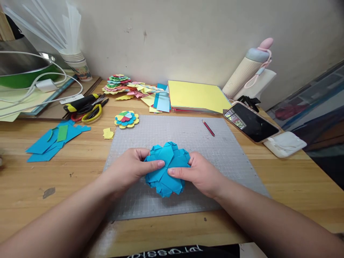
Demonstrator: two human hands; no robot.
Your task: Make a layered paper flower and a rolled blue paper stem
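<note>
A round blue folded-paper flower (169, 181) with scalloped, layered edges is held between both hands above the grey cutting mat (129, 200). My left hand (134, 163) grips its left side, thumb pressed flat on the top face and fingers tucked behind. On the opposite side my right hand (199, 172) pinches it the same way, its thumb pointing toward the middle. The fingers underneath are mostly hidden. Beyond the mat's far left corner lies a small multicoloured paper flower (127, 119), and a short red pencil (208, 128) rests on the mat's far right.
Blue paper scraps (53, 143) and scissors (92, 111) lie left. Behind the mat are a stack of coloured paper (196, 95) and layered paper flowers (116, 84). A phone (252, 122), a white case (285, 144) and a bottle (242, 71) stand or lie right.
</note>
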